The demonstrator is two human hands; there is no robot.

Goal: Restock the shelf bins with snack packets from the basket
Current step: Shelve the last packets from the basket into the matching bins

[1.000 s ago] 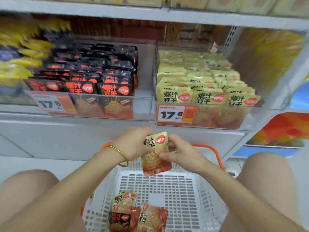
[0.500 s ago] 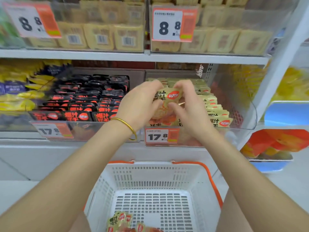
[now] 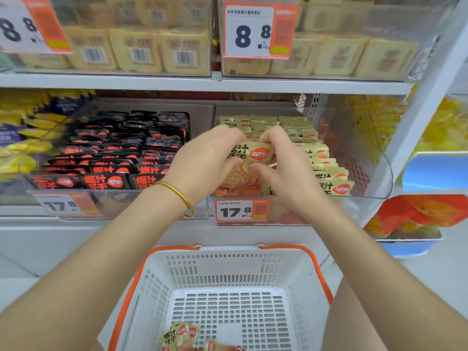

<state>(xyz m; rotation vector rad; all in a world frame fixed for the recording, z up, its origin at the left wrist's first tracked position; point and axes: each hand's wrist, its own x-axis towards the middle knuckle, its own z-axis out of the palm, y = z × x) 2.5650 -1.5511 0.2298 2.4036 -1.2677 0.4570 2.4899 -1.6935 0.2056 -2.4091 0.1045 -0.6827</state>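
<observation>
Basket (image 3: 228,252) before the shelf (image 3: 114,225); left bin (image 3: 131,205) and right bin (image 3: 278,214) adjoin behind it; snack packet (image 3: 254,158) over right bin, between left hand (image 3: 202,160) and right hand (image 3: 286,171).

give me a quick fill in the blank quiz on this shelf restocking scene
1. The left hand and right hand hold one packet over the ____ bin of the two tagged 17.8.
2. The bracelet is on the ____ wrist.
3. The basket is white with ____ trim.
4. The upper shelf's tags read ____.

Missing words: right, left, orange, 8.8
</observation>
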